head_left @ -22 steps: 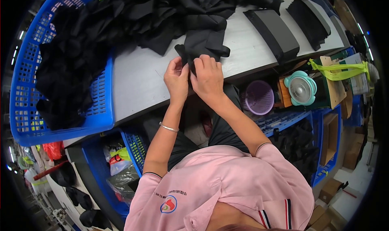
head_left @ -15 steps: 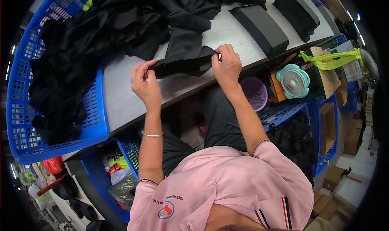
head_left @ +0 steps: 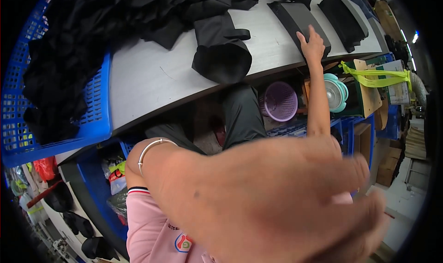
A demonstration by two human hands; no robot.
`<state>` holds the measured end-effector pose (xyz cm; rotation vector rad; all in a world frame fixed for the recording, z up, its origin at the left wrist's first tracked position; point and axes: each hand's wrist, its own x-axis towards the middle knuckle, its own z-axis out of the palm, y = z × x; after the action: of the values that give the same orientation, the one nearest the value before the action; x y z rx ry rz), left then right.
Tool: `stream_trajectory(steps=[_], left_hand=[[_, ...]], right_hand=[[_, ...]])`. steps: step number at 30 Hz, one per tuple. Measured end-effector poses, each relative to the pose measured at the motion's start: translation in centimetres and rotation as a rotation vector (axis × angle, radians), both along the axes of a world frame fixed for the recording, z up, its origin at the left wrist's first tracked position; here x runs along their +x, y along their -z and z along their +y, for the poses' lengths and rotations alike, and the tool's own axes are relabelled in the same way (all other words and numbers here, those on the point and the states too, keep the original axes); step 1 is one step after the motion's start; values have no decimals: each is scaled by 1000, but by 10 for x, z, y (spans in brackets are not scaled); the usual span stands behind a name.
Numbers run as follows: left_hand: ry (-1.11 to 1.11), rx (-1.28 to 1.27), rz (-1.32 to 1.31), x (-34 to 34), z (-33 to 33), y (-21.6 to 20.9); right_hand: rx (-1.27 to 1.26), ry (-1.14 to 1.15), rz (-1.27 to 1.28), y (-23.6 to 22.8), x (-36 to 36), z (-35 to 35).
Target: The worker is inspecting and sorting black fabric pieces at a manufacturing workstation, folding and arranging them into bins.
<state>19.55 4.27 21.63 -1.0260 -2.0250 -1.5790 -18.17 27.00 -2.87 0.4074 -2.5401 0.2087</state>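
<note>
My left hand (head_left: 272, 203) is raised very close to the camera, large and blurred. Its fingers appear apart, and no object shows in it. A silver bangle (head_left: 150, 147) circles that wrist. My right hand (head_left: 314, 47) reaches out over a stack of black fabric pieces (head_left: 295, 15) on the right of the table, fingers spread and touching or just above the near part. Between the hands' sides, a black sewn cloth piece (head_left: 221, 55) lies at the table's front edge, its rounded end curling open and a narrow strip sticking out.
A blue plastic basket (head_left: 99, 111) overflowing with black cloth (head_left: 69, 69) stands at the left, the heap spreading across the table (head_left: 152, 85). Another black stack (head_left: 341, 21) lies at far right. Below are a purple basket (head_left: 280, 101) and a turquoise fan (head_left: 335, 93).
Both hands have let go of the black cloth piece, which now rests at the table edge. My left hand has risen toward the camera; my right has moved right to the stack.
</note>
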Motion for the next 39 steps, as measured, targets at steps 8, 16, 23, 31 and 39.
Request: stream_trajectory(steps=[8,16,23,31,39], left_hand=[[-189,-228,325,39,-15,-4],[-109,562,270,89,3,29],[-315,647,589,106,8,18],[-734,-87,-129,156,-7,13],[-153,769,-847,43,35,224]], right_hand=[[-5,-79,36,6,-18,5],[-42,-112,-92,-14,-1,11],[134,-221,513,-37,81,-25],[335,-306,55,36,200,-24],[-162,-458,53,-77,314,-59]])
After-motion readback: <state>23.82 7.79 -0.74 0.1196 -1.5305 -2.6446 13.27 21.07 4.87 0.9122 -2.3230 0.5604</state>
